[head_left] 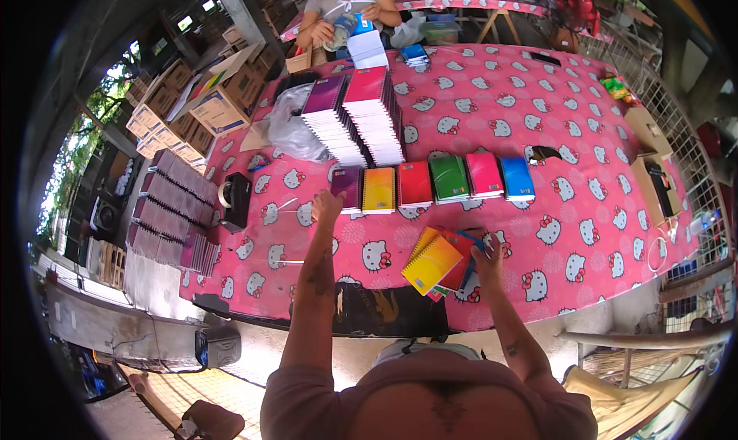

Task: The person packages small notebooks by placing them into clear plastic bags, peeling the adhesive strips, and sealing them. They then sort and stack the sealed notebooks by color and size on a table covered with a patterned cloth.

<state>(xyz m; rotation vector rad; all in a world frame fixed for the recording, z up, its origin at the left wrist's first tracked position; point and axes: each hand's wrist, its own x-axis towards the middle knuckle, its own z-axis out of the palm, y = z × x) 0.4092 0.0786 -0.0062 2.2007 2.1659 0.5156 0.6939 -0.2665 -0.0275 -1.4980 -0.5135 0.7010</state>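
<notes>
Wearer's torso (430,401) fronts the counter (584,171). Right hand (490,265), partly curled, grasps fanned spiral notebooks (432,265) at its left; left hand (328,207), half-open, meets the purple notebook stack (349,188), grip unclear. Notebook row (415,185) extends rightward from left hand, ahead of right.

A dusky mauve-brown top (430,363) with short sleeves (296,401) and a scooped neckline (453,381) was worn above a pale lower garment (387,353). Tattoos (321,275) marked both forearms and the chest; left hand (328,206) and right hand (489,263) were bare.
</notes>
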